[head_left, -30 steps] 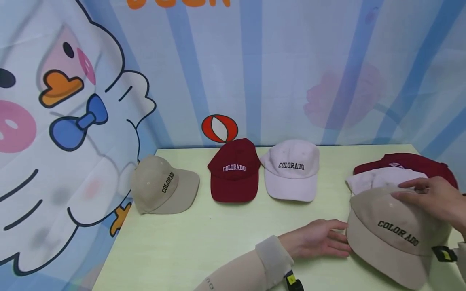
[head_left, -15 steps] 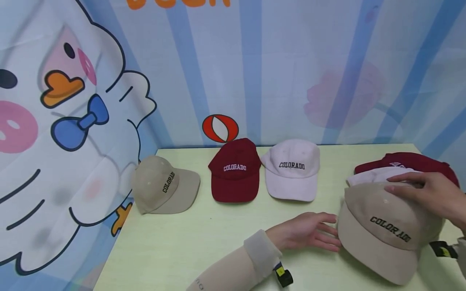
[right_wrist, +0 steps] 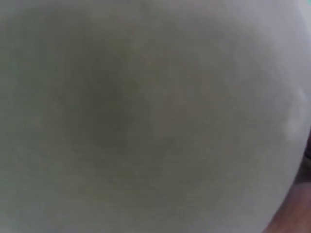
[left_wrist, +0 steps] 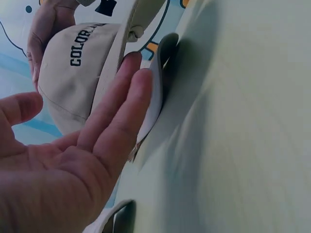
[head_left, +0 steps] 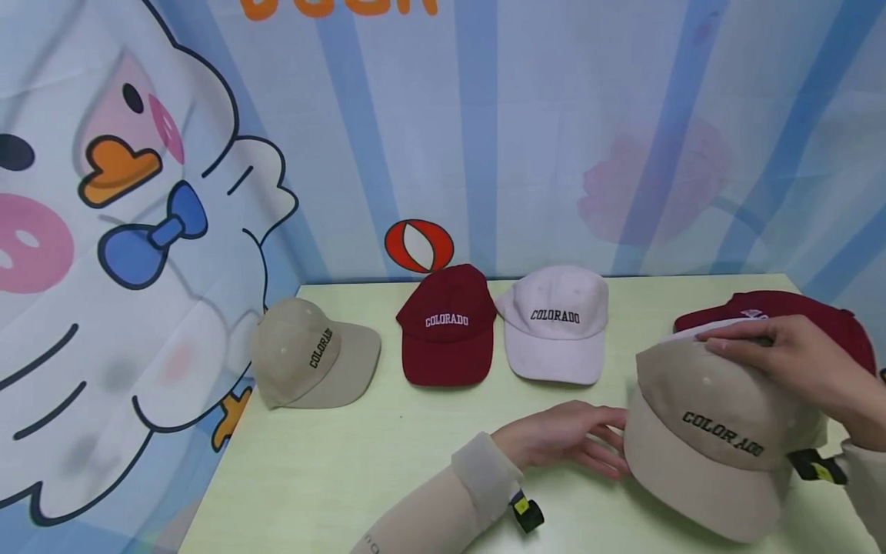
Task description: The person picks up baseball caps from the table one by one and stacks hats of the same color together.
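Observation:
At the right of the table, my right hand grips a beige baseball cap over the top of its crown. Its brim faces forward and COLORADO shows on the front. My left hand has its fingers extended, fingertips right at the brim's left edge. In the left wrist view, those fingers overlap the beige brim, and a paler brim shows below it. Blurred beige cloth of the cap fills the right wrist view. Behind the held cap, only a strip of a white cap shows.
A maroon cap lies at the back right, partly covered. Along the back stand another beige cap, a maroon cap and a white cap. A printed cloth backdrop rises behind the pale table.
My right hand and the beige cap have moved left, covering more of the white cap behind. My left hand has moved left and slightly up alongside the brim. The caps along the back stay put.

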Tool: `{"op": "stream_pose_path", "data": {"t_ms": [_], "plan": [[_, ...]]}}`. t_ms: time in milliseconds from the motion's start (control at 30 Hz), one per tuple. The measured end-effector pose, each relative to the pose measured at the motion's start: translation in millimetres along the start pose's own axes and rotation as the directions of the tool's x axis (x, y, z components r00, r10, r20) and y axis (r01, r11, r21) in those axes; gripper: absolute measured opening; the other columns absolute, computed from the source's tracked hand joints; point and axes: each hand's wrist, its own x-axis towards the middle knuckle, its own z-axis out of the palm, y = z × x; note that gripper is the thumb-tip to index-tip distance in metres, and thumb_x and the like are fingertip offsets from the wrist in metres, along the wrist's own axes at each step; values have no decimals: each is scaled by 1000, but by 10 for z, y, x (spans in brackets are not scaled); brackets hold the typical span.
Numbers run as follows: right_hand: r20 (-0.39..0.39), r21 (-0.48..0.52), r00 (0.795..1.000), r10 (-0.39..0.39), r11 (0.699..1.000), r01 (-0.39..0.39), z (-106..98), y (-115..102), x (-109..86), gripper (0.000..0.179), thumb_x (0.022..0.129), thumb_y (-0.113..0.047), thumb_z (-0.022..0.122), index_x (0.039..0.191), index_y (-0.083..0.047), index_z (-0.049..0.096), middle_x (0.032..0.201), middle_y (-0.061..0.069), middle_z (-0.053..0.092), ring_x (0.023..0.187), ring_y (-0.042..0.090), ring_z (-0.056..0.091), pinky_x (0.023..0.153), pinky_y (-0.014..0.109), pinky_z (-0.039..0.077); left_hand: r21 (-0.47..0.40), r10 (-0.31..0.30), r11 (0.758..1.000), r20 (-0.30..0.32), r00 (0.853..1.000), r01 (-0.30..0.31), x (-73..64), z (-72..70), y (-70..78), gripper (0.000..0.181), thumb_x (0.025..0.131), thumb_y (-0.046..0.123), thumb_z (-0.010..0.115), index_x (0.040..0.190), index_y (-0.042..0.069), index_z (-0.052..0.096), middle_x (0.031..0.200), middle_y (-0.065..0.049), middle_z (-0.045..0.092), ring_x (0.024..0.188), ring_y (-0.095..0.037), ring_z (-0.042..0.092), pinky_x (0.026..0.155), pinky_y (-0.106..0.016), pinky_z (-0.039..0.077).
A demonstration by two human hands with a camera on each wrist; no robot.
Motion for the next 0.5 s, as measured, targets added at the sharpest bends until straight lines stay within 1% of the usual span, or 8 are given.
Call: {"op": "stream_pose_path", "data": {"t_ms": [133,233,300,400,500], "plan": [[1,9,1000,-25,1000,25,18,-101,11,43,100,-40,69,133,-12,72,131,24,69,88,-15,55,63,28,54,93,20,995,1,1000,-20,-19,-84,29,37,106,39,55,122,10,71,104,-9,74,102,-38,76,86,-47,63],[-1,14,1000,-30,999,30,32,-182,20,42,99,-42,69,131,-15,73,131,21,70,89,-17,55,64,28,54,168,40,985,-16,999,-37,-52,-150,61,37,107,41,53,125,11,68,106,-9,74,99,-32,76,84,-47,63],[1,31,999,-38,999,38,47,-236,30,40,99,-41,69,130,-16,74,131,19,70,90,-16,56,64,28,54,215,50,976,-39,998,-40,-82,-190,86,38,107,42,53,126,12,67,108,-8,73,98,-28,76,83,-46,63],[8,60,999,-52,997,52,80,-314,48,38,99,-40,70,128,-16,75,129,15,72,91,-15,59,65,28,54,293,73,955,-83,994,-46,-142,-247,147,45,106,45,52,132,11,64,113,-7,73,102,-24,74,82,-44,63],[19,89,995,-93,992,91,117,-384,73,33,99,-34,71,126,-15,76,124,11,75,94,-14,60,67,27,55,376,133,924,-140,981,-72,-206,-305,223,51,106,47,52,140,10,62,123,-7,71,109,-22,72,84,-40,62]]}}
